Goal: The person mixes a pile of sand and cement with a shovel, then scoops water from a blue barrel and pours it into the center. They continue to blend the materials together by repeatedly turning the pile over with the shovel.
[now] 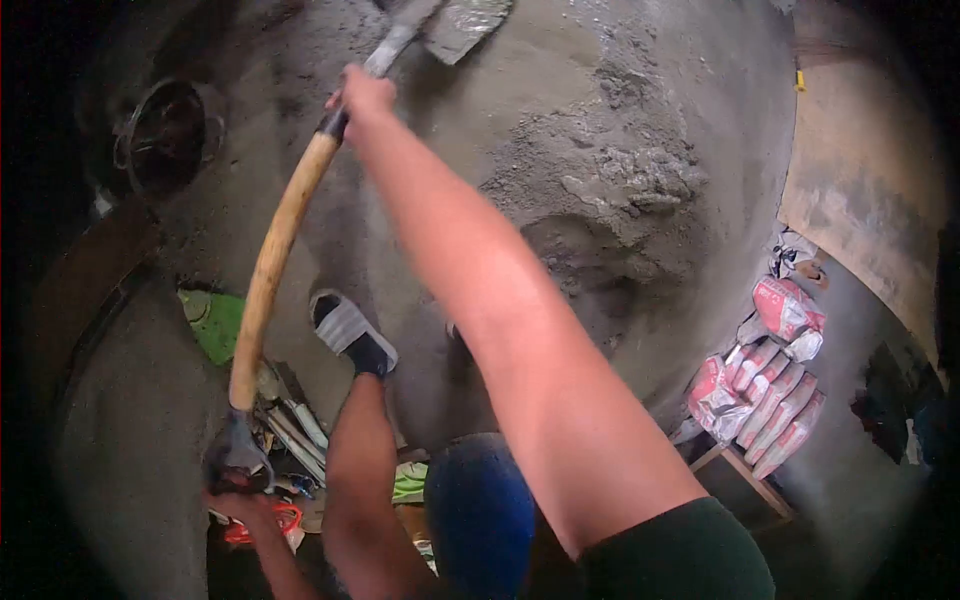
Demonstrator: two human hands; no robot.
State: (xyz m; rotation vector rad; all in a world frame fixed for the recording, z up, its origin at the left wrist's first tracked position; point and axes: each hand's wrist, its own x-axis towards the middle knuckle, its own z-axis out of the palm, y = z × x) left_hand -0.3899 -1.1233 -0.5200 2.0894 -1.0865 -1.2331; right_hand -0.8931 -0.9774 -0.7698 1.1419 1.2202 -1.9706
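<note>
A shovel with a curved wooden shaft [275, 255] crosses the left half of the view at a slant. My right hand [366, 98] is closed around its metal neck, close to the dark collar. At the lower left, my left hand [235, 502] grips the shovel's dark end handle; shadow hides some of its fingers. The shovel's blade [470, 25] is at the top edge, coated in grey, and partly cut off. To the right of it lies a heap of wet grey mortar or concrete [640, 185], rough and lumpy, spread over the floor.
Stacked red-and-white bags [765, 400] stand at the right, near a board [860, 160]. A dark round tub [168, 138] is at the upper left. My sandalled foot [350, 328] is beside a green piece [215, 325] and several loose items. A blue rounded object [480, 520] is below.
</note>
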